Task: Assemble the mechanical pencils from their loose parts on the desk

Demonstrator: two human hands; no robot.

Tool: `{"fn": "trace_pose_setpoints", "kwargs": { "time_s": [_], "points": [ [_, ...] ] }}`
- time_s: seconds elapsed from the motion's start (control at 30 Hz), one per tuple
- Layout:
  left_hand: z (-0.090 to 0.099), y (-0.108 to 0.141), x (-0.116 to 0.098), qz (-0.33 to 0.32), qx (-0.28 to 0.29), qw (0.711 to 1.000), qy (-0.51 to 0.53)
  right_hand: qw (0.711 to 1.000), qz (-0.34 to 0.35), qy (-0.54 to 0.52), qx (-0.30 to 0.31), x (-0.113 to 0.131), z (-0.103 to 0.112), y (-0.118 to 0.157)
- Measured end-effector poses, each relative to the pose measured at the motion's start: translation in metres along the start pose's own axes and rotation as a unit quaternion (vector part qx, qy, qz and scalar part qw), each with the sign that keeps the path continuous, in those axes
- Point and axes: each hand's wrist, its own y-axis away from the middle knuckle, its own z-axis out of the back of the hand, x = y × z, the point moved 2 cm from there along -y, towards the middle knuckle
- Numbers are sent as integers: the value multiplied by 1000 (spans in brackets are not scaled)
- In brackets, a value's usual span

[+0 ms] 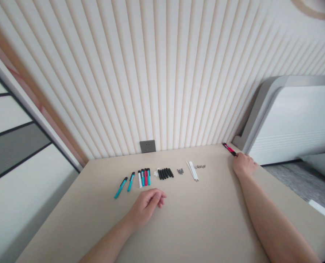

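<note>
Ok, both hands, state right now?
Left hand: loosely curled, nothing visible in it.
Right hand: at the near end of the red-and-black pen; grip can't be told.

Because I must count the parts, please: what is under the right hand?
A red-and-black item reaches the edge of the right hand, with tabletop beside them; whatever lies beneath the hand is covered.

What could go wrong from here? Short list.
1. The red-and-black item by the right hand lies near the table's far right corner; a nudge might send it off.
2. The small grey pieces and metal bits lie loose, so a brushing arm could scatter them.
3. The left hand sits just in front of the lined-up pens; a forward slip may disturb the row.
</note>
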Motion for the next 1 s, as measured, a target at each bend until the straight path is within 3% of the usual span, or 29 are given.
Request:
{"fn": "trace_pose_setpoints", "kwargs": {
  "time_s": [0.13, 0.27, 0.37, 0.47, 0.6, 0.8, 1.0],
  "points": [
    [-2, 0, -1, 3, 2, 1000, -10, 999, 47, 2, -13, 0, 3, 6],
    [-4, 2, -4, -3, -3, 999, -38, 987, 158, -15, -35, 11, 11, 21],
    [1, 3, -5, -33, -40, 993, -109, 964, 248, -59, -75, 31, 22, 47],
    [15, 2, -1, -63, -125, 962, -233, 924, 354, -112, -89, 60, 35, 87],
    [34, 1, 5, -49, -201, 909, -362, 866, 473, -151, -58, 105, 53, 145],
    [40, 2, 11, 22, -212, 852, -479, 851, 477, -215, -46, 152, 71, 197],
    [58, 5, 12, 85, -257, 811, -518, 822, 513, -246, 26, 142, 62, 221]
  ]
}}
